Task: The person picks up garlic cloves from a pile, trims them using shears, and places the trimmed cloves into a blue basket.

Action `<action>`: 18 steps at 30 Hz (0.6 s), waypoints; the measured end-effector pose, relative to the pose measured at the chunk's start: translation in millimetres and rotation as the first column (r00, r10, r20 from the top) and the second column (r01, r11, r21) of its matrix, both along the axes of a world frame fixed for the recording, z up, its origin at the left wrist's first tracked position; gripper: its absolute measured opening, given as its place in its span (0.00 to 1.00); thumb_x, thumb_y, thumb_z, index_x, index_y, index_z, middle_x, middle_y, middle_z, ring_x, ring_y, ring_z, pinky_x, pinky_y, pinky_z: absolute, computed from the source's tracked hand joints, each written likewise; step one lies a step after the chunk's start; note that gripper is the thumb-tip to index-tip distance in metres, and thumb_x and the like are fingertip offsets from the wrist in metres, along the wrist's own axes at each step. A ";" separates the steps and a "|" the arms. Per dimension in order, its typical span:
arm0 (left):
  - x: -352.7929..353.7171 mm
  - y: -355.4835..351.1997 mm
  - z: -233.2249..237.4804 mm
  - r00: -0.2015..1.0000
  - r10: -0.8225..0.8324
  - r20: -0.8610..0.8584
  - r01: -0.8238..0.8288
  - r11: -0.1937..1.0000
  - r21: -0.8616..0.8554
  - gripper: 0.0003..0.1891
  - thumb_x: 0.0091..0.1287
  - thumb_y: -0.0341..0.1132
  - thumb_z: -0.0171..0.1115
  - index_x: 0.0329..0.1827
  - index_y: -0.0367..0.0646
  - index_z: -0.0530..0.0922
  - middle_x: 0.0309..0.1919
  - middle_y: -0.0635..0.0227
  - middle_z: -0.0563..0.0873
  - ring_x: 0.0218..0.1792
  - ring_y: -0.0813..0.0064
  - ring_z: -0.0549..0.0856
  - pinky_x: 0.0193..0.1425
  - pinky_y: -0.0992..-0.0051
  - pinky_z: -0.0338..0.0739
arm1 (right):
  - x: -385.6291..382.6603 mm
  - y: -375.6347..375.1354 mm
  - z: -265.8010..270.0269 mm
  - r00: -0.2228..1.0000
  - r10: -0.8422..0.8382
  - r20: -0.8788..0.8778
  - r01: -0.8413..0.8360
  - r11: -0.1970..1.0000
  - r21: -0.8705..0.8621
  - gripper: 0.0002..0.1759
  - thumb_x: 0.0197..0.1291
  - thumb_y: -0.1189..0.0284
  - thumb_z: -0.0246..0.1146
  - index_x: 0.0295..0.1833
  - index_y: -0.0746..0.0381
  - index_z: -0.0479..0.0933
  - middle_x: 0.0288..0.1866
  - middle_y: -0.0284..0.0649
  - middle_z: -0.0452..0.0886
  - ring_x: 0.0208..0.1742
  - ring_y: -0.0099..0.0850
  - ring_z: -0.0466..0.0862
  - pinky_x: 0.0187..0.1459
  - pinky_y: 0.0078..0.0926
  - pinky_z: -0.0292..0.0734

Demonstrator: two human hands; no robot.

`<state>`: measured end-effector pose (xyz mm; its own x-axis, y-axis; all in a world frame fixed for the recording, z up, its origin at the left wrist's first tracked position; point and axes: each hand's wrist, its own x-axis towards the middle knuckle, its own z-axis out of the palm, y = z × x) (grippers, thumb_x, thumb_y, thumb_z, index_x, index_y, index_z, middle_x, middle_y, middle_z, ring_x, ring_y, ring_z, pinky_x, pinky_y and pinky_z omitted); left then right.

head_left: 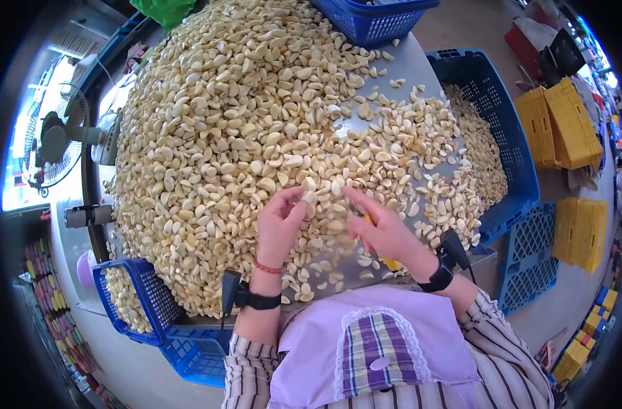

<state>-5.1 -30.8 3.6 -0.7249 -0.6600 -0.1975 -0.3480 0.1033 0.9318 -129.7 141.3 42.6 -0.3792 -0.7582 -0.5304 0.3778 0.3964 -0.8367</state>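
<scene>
A pale piece that looks like a peeled garlic clove is pinched between the thumb and fingertips of my left hand. My right hand, just to the right, is closed around a yellow-handled tool. Its handle shows below the palm, while the working end is too small and blurred to make out. The right index finger points toward the left hand, with another pale clove near its tip. Both hands are over the near edge of a big heap of cloves spread on a metal table.
A large blue crate holding cloves stands against the table's right side. Blue baskets are at the far edge and the near left corner. A fan is at left; yellow crates are at right.
</scene>
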 end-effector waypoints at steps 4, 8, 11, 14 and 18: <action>13.1 12.9 19.8 0.966 0.236 -0.101 -0.081 0.653 0.753 0.09 0.65 0.25 0.59 0.48 0.35 0.78 0.35 0.66 0.85 0.31 0.77 0.84 0.36 0.80 0.81 | 10.8 -3.2 5.8 0.983 0.136 -0.119 -0.146 0.987 -0.072 0.33 0.65 0.66 0.58 0.74 0.55 0.56 0.35 0.33 0.79 0.30 0.16 0.75 0.27 0.14 0.71; 21.5 28.3 30.5 0.992 0.107 -0.071 -0.030 0.729 0.684 0.10 0.64 0.25 0.61 0.47 0.34 0.78 0.37 0.63 0.85 0.33 0.77 0.85 0.37 0.81 0.80 | 10.7 -4.6 5.8 0.953 0.212 -0.214 -0.246 0.958 -0.145 0.30 0.66 0.67 0.57 0.73 0.53 0.60 0.30 0.29 0.77 0.24 0.13 0.71 0.25 0.11 0.67; 29.9 28.0 33.6 0.983 0.123 -0.139 0.036 0.611 0.791 0.09 0.64 0.26 0.59 0.46 0.35 0.78 0.35 0.63 0.85 0.32 0.75 0.85 0.38 0.79 0.82 | 9.0 -2.3 11.0 0.980 0.200 0.007 -0.200 0.979 -0.040 0.28 0.67 0.67 0.56 0.72 0.51 0.63 0.29 0.28 0.76 0.22 0.12 0.70 0.24 0.11 0.67; 29.3 28.8 40.7 0.961 0.182 -0.207 0.118 0.410 0.905 0.11 0.65 0.28 0.56 0.49 0.37 0.75 0.39 0.59 0.83 0.35 0.73 0.85 0.37 0.77 0.83 | 4.0 2.3 2.6 0.990 0.120 0.070 -0.119 0.993 -0.011 0.29 0.66 0.64 0.58 0.71 0.56 0.62 0.40 0.33 0.79 0.33 0.18 0.77 0.34 0.19 0.74; 32.1 32.3 36.3 0.864 0.422 -0.276 0.202 0.211 0.956 0.14 0.66 0.26 0.52 0.54 0.40 0.72 0.52 0.55 0.78 0.29 0.77 0.79 0.31 0.82 0.80 | -1.2 0.9 4.4 0.838 0.264 -0.477 -0.196 0.962 0.187 0.30 0.65 0.58 0.59 0.69 0.58 0.65 0.43 0.43 0.80 0.42 0.36 0.83 0.43 0.28 0.77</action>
<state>26.9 1.5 39.9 -0.8506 -0.2710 -0.4506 0.1504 -0.9465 0.2854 -130.9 142.2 47.0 -0.4388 -0.7962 -0.4164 -0.1871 0.5343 -0.8244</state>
